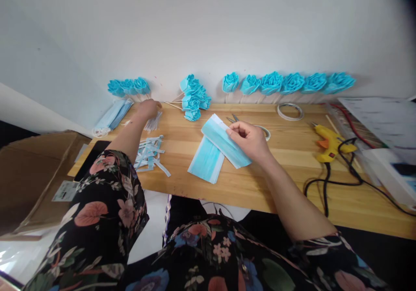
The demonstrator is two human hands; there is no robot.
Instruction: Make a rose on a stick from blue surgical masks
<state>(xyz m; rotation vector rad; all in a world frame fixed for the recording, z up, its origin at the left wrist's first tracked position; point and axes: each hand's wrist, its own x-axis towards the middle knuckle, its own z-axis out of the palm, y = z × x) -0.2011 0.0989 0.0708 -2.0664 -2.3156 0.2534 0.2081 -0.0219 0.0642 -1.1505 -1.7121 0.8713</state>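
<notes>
My right hand [248,140] pinches a light-blue face mask sheet [224,139] between thumb and fingers, tilted over the table. Beneath it lies a small stack of more blue mask sheets [204,161], partly covered. At the left back, my left hand [150,108] is curled over a bunch of thin white ear loops [153,122]; what its fingers hold is hidden. Closer to me sits a heap of cut blue-and-white strips [151,154]. A stack of whole face masks with loops [113,116] rests left of my left hand.
Blue rosettes on sticks [272,83] lean along the wall, with a bunch [193,98] lying mid-table. Scissors [232,118] and a tape roll [290,112] lie behind my right hand. Rightward are a yellow glue gun [331,142] with black cord and a white power strip [388,169].
</notes>
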